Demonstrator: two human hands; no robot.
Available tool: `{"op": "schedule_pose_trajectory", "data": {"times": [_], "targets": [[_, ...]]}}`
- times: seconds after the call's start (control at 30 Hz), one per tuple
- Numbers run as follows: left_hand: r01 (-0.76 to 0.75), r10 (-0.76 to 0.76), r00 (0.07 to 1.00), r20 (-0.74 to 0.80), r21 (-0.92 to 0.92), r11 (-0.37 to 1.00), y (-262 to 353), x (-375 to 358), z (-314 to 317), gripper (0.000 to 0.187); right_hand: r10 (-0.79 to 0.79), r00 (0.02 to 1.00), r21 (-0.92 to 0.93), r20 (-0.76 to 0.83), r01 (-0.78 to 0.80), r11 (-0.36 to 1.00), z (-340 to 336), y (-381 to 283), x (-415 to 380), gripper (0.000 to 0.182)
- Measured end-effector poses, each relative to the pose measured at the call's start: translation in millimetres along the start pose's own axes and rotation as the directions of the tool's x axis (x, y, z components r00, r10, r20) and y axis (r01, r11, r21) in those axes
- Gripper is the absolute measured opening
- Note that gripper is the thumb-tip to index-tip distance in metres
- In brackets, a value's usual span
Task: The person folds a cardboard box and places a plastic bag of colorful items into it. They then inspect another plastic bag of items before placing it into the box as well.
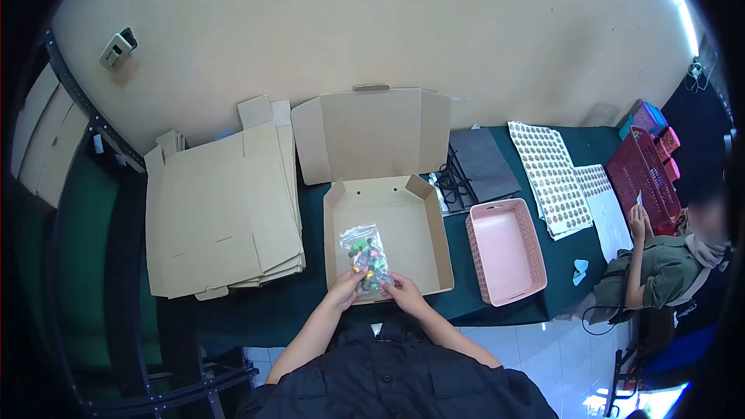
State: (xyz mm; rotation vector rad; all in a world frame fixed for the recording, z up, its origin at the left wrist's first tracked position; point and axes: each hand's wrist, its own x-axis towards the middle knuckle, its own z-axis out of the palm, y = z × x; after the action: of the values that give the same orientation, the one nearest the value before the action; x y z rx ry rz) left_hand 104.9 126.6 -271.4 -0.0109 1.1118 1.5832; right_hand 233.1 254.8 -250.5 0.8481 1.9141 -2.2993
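A clear zip bag of small colourful pieces (362,246) is held over the front of an open cardboard box (400,206). My left hand (346,288) grips the bag's lower left side, fingers closed on the plastic. On its lower right edge, my right hand (404,293) pinches the same bag. The box lid stands raised behind, towards the wall. What the pieces inside the bag are is too small to tell.
Flattened cardboard boxes (225,209) are stacked at left. To the right are a pink basket (508,252), black paper bags (485,163), sticker sheets (549,178) and a dark red basket (642,174). A co-worker (660,271) sits at far right, holding something small and pale.
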Motion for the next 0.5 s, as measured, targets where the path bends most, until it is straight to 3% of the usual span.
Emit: {"op": "schedule_pose_trajectory", "data": {"times": [0.03, 0.07, 0.1, 0.13, 0.17, 0.23, 0.27, 0.3, 0.33, 0.4, 0.47, 0.5], "targets": [[-0.046, 0.047, 0.994, -0.097, 0.010, 0.999, -1, -2, 4, 0.037, -0.083, 0.996, -0.240, -0.027, 0.074, 0.968, 1, -1, -1, 0.030], [-0.091, 0.094, 0.977, -0.192, 0.025, 0.996, -3, -3, 8, 0.040, -0.081, 0.996, -0.239, -0.026, 0.072, 0.968, 4, -6, -3, 0.030], [-0.090, 0.093, 0.977, -0.194, 0.024, 0.996, -4, -3, 13, 0.040, -0.291, 0.948, -0.324, -0.133, 0.236, 0.916, 8, -12, -7, 0.029], [-0.096, 0.137, 0.920, -0.367, 0.130, 0.987, -6, -3, 18, 0.043, -0.492, 0.843, -0.421, -0.216, 0.374, 0.826, 11, -17, -9, 0.028], [-0.080, 0.195, 0.831, -0.521, 0.234, 0.969, -5, -6, 23, 0.047, -0.491, 0.844, -0.420, -0.216, 0.374, 0.827, 12, -20, -10, 0.028], [-0.114, 0.176, 0.874, -0.454, 0.161, 0.980, 4, -13, 28, 0.048, -0.601, 0.796, -0.599, -0.072, 0.448, 0.664, 15, -24, -10, 0.034], [-0.134, 0.112, 0.962, -0.247, -0.071, 0.989, 6, -14, 28, 0.049, -0.600, 0.797, -0.598, -0.072, 0.447, 0.665, 18, -29, -14, 0.034], [-0.095, 0.094, 0.995, -0.017, -0.298, 0.950, 7, -15, 28, 0.050, -0.594, 0.803, -0.713, 0.054, 0.448, 0.540, 22, -34, -20, 0.036], [-0.095, 0.094, 0.995, -0.018, -0.299, 0.949, 5, -15, 29, 0.050, -0.565, 0.806, -0.801, 0.177, 0.452, 0.394, 24, -38, -24, 0.037], [-0.240, 0.225, 0.969, -0.102, -0.168, 0.956, 0, -12, 31, 0.042, -0.521, 0.825, -0.780, 0.220, 0.469, 0.414, 22, -42, -25, 0.041], [-0.266, 0.251, 0.962, -0.106, -0.155, 0.952, -4, -7, 23, 0.039, -0.474, 0.841, -0.759, 0.260, 0.482, 0.438, 19, -47, -27, 0.046], [-0.287, 0.273, 0.956, -0.110, -0.142, 0.947, -6, -5, 19, 0.036, -0.541, 0.828, -0.760, 0.148, 0.445, 0.473, 18, -54, -28, 0.048]]}}
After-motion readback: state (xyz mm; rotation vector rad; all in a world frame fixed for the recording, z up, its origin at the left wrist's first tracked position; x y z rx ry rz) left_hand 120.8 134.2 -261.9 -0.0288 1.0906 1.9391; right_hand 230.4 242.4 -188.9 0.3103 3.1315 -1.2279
